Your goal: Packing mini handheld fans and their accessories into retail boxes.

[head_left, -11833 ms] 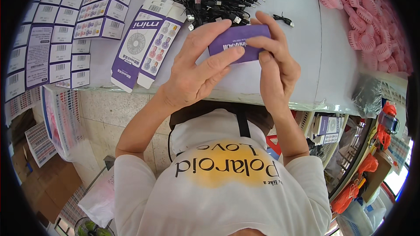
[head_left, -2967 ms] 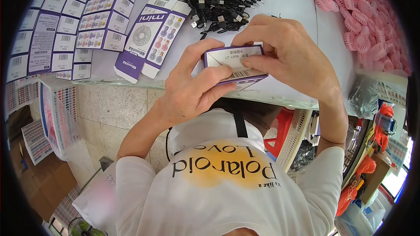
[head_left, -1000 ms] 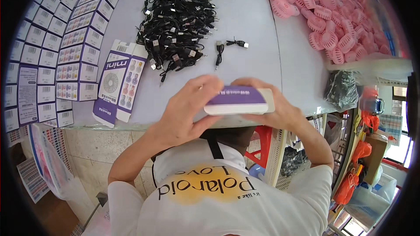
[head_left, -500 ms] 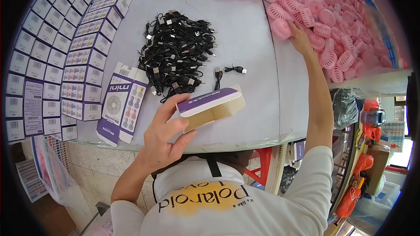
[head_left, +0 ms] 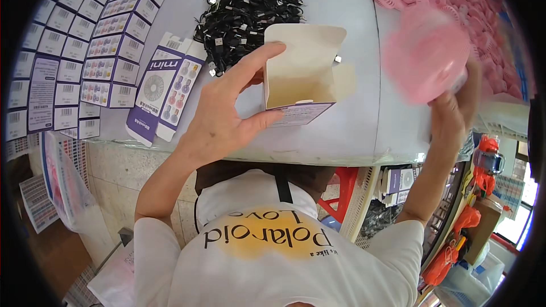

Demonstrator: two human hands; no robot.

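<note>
My left hand (head_left: 222, 111) grips a small white and purple carton (head_left: 298, 82), fingers along one side and thumb on the lower side. Its top flap stands up, so the bare inside faces me. To the right, my right hand (head_left: 453, 111) is closed on a pink handheld fan (head_left: 425, 57), lifted above the table and smeared by motion. Behind the carton lies a heap of black USB cables (head_left: 250, 17). Part of one loose cable's metal plug (head_left: 338, 58) shows beside the carton's flap.
Flattened purple cartons (head_left: 162, 88) lie left of my left hand. Stacked finished-looking boxes (head_left: 108, 65) line the table's left side. A pile of pink fans (head_left: 483, 28) covers the far right. A red stool (head_left: 343, 190) stands below the table edge.
My right hand has taken a pink fan from the pile and brought it nearer. My left hand has tilted the carton so its opening faces me. The view has shifted.
</note>
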